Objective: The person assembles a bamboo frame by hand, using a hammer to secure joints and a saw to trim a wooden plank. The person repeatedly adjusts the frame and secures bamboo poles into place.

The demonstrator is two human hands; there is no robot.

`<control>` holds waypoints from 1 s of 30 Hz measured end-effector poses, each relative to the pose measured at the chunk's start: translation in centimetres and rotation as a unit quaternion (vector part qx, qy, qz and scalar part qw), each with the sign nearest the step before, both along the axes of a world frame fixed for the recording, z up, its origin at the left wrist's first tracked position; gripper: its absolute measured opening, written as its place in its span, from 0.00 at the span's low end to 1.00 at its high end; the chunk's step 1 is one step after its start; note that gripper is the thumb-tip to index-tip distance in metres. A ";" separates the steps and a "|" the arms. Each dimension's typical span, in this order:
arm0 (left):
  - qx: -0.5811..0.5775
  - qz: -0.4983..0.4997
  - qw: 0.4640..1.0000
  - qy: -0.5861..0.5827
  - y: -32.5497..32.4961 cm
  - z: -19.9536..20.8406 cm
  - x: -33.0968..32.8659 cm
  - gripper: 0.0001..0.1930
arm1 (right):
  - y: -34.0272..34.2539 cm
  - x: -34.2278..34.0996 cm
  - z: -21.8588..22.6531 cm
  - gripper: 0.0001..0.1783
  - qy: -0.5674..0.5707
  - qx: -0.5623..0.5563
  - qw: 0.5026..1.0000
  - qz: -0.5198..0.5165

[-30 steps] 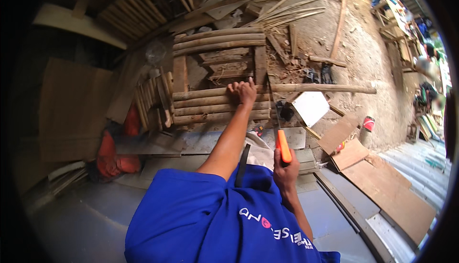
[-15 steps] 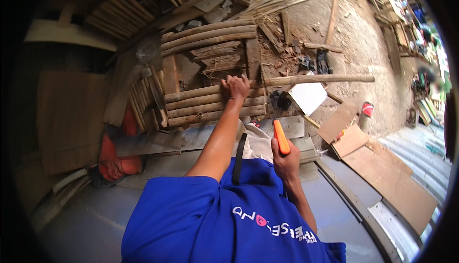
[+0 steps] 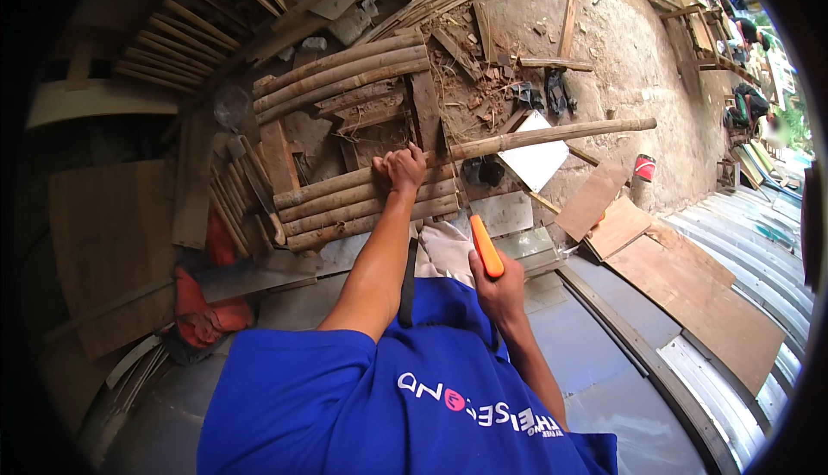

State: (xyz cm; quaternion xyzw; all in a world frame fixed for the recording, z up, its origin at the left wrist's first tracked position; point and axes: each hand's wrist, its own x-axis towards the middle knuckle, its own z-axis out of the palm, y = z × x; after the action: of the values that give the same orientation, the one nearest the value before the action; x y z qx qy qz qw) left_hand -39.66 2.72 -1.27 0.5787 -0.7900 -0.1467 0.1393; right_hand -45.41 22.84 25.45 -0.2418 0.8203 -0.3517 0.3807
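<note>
A long bamboo pole (image 3: 552, 133) lies across a wooden frame (image 3: 424, 106) and sticks out well past its right side. My left hand (image 3: 401, 169) is closed over the pole near the frame's right upright, its fingertips on the far side. In my right hand (image 3: 500, 283) is a handsaw (image 3: 487, 246), gripped by its orange handle. Its thin blade (image 3: 462, 188) points away from me, along the frame's right side, and reaches the pole just right of my left hand. Several bamboo slats (image 3: 371, 214) lie side by side on the frame's near end.
A machete-like blade (image 3: 259, 183) lies beside cut bamboo pieces left of the frame. A white board (image 3: 533, 151) sits under the pole's overhang. Plywood sheets (image 3: 681, 281) and a red can (image 3: 644, 167) are at right. Wood scraps (image 3: 483, 87) litter the ground beyond.
The whole view has shifted and turned slightly, so the scene sits further left. The saw handle is a little closer to the slats. My left hand keeps its place on the pole.
</note>
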 end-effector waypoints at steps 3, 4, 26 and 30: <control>-0.013 0.010 1.000 0.009 0.2 -0.1 0.0 0.24 | -0.2 0.1 0.2 0.16 -0.056 -0.028 0.998 -0.027; -0.003 0.011 1.000 0.007 0.2 -0.1 0.0 0.24 | 0.1 0.3 0.7 0.16 -0.045 0.001 0.999 -0.022; 0.009 0.016 0.999 0.032 0.4 0.4 0.1 0.23 | -3.4 -1.3 -0.6 0.13 -0.041 0.043 0.998 -0.020; -0.005 0.030 0.999 0.036 0.6 0.5 0.3 0.21 | -6.6 -1.8 -3.9 0.14 -0.037 0.028 0.999 -0.022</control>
State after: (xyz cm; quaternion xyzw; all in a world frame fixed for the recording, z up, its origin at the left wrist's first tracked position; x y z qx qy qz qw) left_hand -39.38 3.30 -0.77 0.5956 -0.7676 -0.1595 0.1748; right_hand -47.22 16.26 21.51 -0.2000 0.8203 -0.3453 0.4097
